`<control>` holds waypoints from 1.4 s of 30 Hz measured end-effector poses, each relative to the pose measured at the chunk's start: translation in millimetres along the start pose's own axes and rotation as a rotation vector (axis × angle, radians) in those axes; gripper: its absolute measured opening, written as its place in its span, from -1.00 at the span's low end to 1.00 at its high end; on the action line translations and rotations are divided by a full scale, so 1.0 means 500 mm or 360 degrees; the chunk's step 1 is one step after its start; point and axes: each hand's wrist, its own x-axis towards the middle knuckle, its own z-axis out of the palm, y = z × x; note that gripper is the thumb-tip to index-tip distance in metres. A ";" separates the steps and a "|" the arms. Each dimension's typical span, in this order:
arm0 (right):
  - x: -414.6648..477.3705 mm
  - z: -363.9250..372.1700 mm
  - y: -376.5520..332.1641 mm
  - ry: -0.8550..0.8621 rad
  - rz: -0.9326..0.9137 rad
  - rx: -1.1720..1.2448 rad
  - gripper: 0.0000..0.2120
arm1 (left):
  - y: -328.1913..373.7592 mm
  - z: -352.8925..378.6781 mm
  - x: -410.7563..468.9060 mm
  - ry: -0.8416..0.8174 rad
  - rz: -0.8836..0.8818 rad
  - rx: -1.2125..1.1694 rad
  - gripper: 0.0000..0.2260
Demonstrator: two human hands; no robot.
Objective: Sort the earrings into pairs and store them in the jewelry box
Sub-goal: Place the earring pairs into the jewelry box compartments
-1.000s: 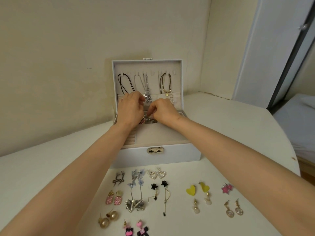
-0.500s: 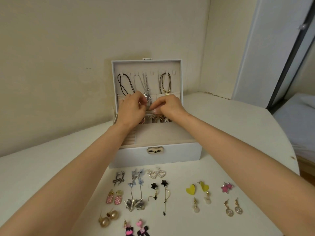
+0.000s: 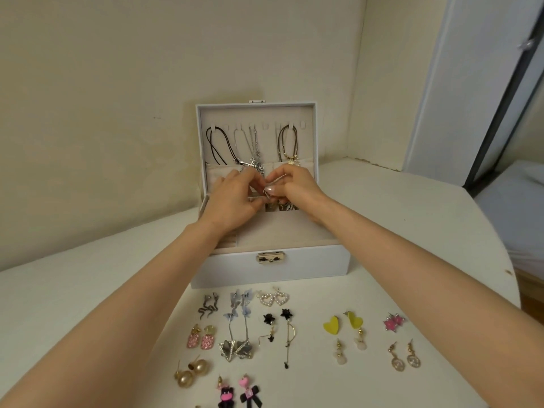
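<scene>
The white jewelry box (image 3: 309, 263) stands open on the table, with necklaces (image 3: 287, 144) hanging in its lid. Over its back compartments my left hand (image 3: 232, 201) and my right hand (image 3: 294, 187) meet fingertip to fingertip, pinching a small silver earring (image 3: 267, 196) between them. A few pieces of jewelry (image 3: 282, 207) lie in the compartment below the hands. In front of the box, paired earrings lie in rows: snakes (image 3: 208, 307), blue butterflies (image 3: 240, 316), pearl hearts (image 3: 273, 298), black flowers (image 3: 278, 316), yellow hearts (image 3: 343, 322), pink stars (image 3: 394, 321), gold balls (image 3: 191, 372).
The white table (image 3: 412, 231) sits in a wall corner. Its right edge curves toward a bed (image 3: 518, 207) and a door frame (image 3: 500, 113). More pairs lie near the front edge, among them pink rhinestone drops (image 3: 201, 338) and oval gold drops (image 3: 404, 359).
Both hands have risen a little from the back compartment toward the lid, still together. The right thumb now shows, with the small silver earring under it.
</scene>
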 end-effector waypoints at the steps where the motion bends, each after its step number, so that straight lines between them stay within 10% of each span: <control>1: 0.000 -0.001 0.001 0.0015 -0.0001 0.0011 -0.78 | 0.000 0.001 0.000 0.0019 0.0026 0.0033 -0.80; 14: -0.002 -0.011 0.009 -0.0057 0.0035 0.0163 -0.78 | -0.007 0.000 0.003 0.0133 0.0161 0.0294 -0.85; 29: 0.001 0.019 0.008 -0.0001 -0.0301 -0.0732 -0.85 | -0.018 -0.004 0.003 0.0341 -0.0304 0.0120 -0.78; 42: -0.004 0.016 0.000 0.0046 -0.0209 -0.0305 -0.88 | -0.015 0.004 0.005 0.0200 -0.0202 0.0156 -0.79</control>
